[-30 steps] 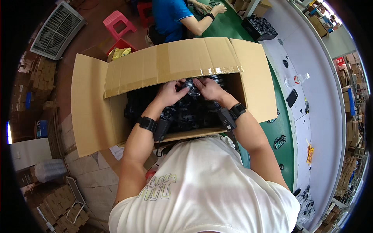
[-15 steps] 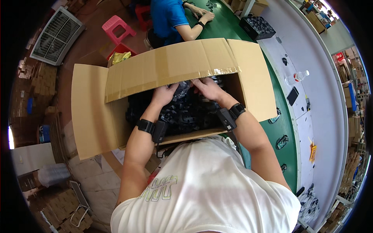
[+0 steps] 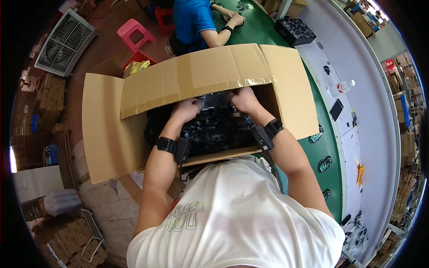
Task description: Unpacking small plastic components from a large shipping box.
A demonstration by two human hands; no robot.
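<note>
A large open cardboard box stands in front of me, with many black plastic parts heaped inside. Among them, under the far flap, lies a shiny clear plastic bag, partly hidden by that flap. My left hand is closed at the bag's left side, fingers curled on the plastic. On the other side my right hand is closed too, pinching the bag's right edge; its fingertips are partly hidden. What the bag contains is hard to make out.
A green worktable runs along the right, with small dark assemblies, a phone and a plastic bottle beyond. A co-worker in blue sits ahead. A pink stool and a fan stand far left.
My hands have moved apart, the right one outward to the right and the left slightly down and left. The plastic between them looks stretched wider.
</note>
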